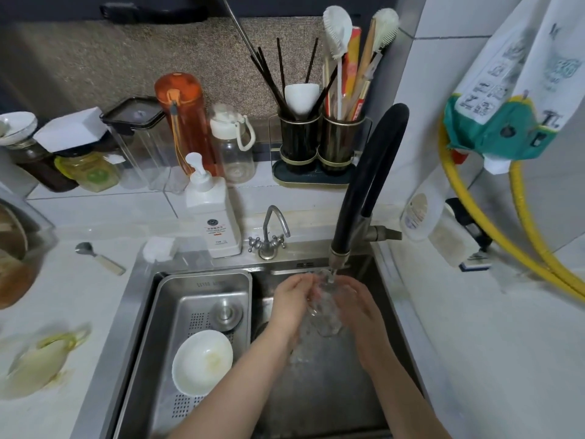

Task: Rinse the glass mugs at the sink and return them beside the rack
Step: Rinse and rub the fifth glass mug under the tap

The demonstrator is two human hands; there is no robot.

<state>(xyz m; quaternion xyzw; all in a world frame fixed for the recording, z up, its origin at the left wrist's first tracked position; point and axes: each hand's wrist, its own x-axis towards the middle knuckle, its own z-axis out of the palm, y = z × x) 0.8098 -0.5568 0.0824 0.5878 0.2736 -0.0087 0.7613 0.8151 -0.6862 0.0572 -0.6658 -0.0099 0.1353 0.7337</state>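
A clear glass mug (326, 307) is held tilted over the steel sink (319, 384), right under the black faucet (367, 185). Water runs from the spout onto the mug and splashes below it. My left hand (289, 307) grips the mug's left side. My right hand (356, 307) wraps around its right side. Both hands partly hide the glass, and its handle is not visible.
A steel drain tray (164, 312) fills the sink's left half and holds a white bowl (202, 362). Behind it stand a small tap (272, 232) and a soap pump bottle (212, 210). A spoon (98, 258) and a yellowish pitcher (41, 359) lie on the left counter. A utensil holder (319, 147) stands at the back.
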